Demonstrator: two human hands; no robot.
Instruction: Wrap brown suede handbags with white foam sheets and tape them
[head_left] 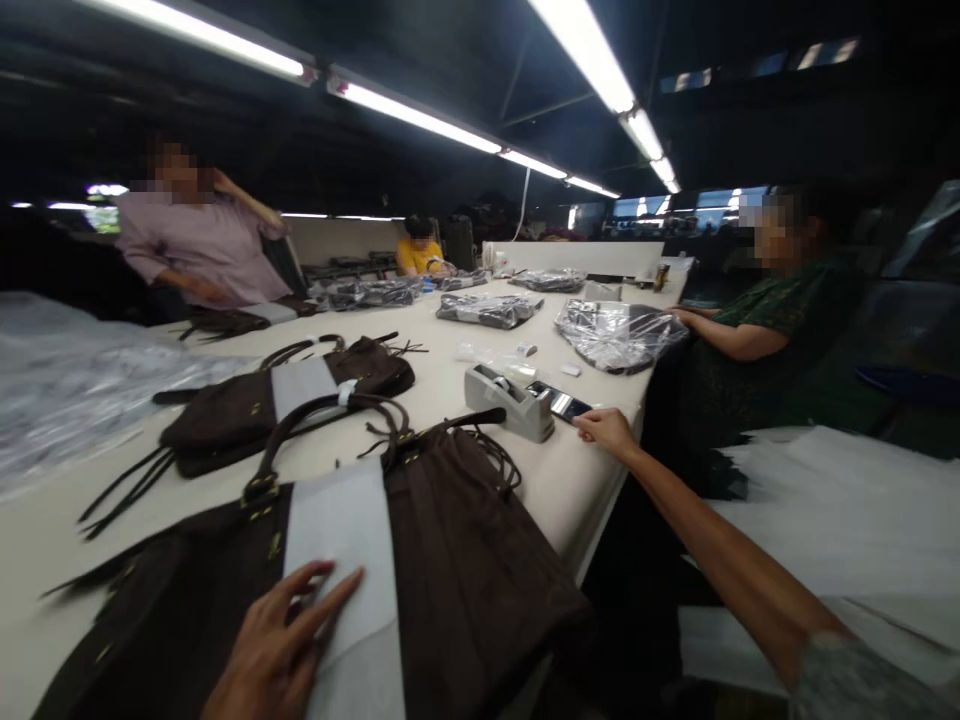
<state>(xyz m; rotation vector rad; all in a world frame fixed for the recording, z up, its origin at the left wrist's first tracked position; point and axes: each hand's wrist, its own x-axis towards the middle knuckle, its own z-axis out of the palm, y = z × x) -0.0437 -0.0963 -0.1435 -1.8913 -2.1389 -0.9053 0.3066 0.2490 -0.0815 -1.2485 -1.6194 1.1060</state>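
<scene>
A dark brown handbag [465, 560] lies on the table in front of me, with a white paper band [341, 520] around its middle. My left hand [281, 640] rests on that band, fingers apart. Out to the right, my right hand [609, 432] is closed in a pinch at the table's edge; what is between the fingertips is too small to make out. Close to those fingertips are a dark smartphone [561, 402] and the right end of a grey tape dispenser [510, 400]. Behind the near bag is a second brown handbag [225, 420], also banded in white.
Plastic-wrapped bags [619, 335] lie farther along the table [420, 360]. Clear plastic sheeting [67, 380] covers the left side. White sheets [847, 510] are stacked at the right. Co-workers stand at the left [210, 240] and right [780, 300]; another [420, 255] is at the back.
</scene>
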